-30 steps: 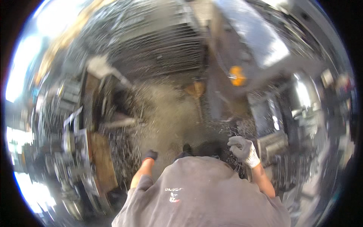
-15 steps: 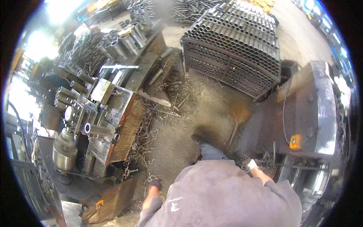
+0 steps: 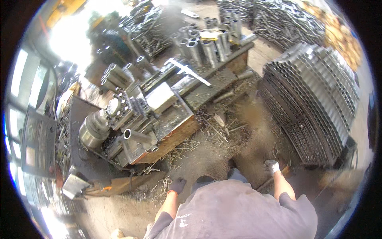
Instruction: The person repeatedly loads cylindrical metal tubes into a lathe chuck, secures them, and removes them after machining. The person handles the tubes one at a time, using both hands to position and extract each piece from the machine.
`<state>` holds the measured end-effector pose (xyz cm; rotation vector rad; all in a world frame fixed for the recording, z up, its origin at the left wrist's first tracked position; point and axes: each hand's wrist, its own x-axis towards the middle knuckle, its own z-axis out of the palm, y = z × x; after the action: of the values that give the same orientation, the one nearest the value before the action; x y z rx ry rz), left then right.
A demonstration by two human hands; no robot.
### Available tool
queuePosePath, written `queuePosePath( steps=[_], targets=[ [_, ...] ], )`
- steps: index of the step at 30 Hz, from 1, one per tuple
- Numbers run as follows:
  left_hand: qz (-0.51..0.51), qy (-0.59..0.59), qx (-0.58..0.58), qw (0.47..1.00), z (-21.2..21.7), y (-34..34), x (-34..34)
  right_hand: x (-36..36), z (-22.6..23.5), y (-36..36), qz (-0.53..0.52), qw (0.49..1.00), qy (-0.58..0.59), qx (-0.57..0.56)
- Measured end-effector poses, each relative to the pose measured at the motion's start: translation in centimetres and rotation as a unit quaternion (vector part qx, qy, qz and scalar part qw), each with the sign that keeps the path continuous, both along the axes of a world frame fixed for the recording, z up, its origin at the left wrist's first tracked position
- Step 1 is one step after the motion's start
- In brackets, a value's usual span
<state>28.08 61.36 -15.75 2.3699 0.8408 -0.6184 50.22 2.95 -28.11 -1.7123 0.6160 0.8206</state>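
Observation:
My left hand (image 3: 177, 185), in a dark glove with an orange cuff, hangs low beside the metal shavings (image 3: 169, 159) at the lathe's foot. My right hand (image 3: 272, 166), in a whitish glove, is out to the right over the floor, apart from the pipe stack. Both are small and blurred, so their fingers cannot be read; nothing is seen in either. Ahead on the left stands a lathe with a round metal chuck (image 3: 94, 129) and a toolpost (image 3: 119, 110). A short pipe (image 3: 137, 136) lies on its carriage. Farther along the lathe rests a caliper (image 3: 188, 72).
Upright cut pipes (image 3: 209, 51) stand at the lathe's far end, with a yellow cloth (image 3: 211, 35) on top. A large rack of stacked pipes (image 3: 314, 99) fills the right. Heaps of metal parts (image 3: 288, 22) lie behind. Shavings and scraps litter the floor.
My view has turned right-to-left, so the lathe and pipe rack have shifted rightward in the picture. The dark machine at right has mostly left view. My right hand has swung forward.

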Motion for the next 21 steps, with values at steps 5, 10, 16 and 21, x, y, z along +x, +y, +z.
queuePosePath(
  steps=[5,10,16,21],
  targets=[
    [0.289,-0.158,-0.206,0.921,2.5,3.0,1.6,7.6,-2.7,5.3,0.34,0.905,-0.22,-0.132],
    [0.461,-0.332,-0.313,0.761,2.4,10.2,-4.8,9.3,-5.6,11.1,0.685,0.55,-0.338,-0.337],
    [0.65,-0.475,-0.354,0.476,-3.6,26.1,-17.6,9.9,-7.0,17.1,0.674,0.641,-0.215,-0.298],
    [0.702,-0.375,0.183,0.576,-2.1,33.0,-22.7,12.2,-1.9,23.7,0.278,0.823,-0.306,-0.391]
  ],
)
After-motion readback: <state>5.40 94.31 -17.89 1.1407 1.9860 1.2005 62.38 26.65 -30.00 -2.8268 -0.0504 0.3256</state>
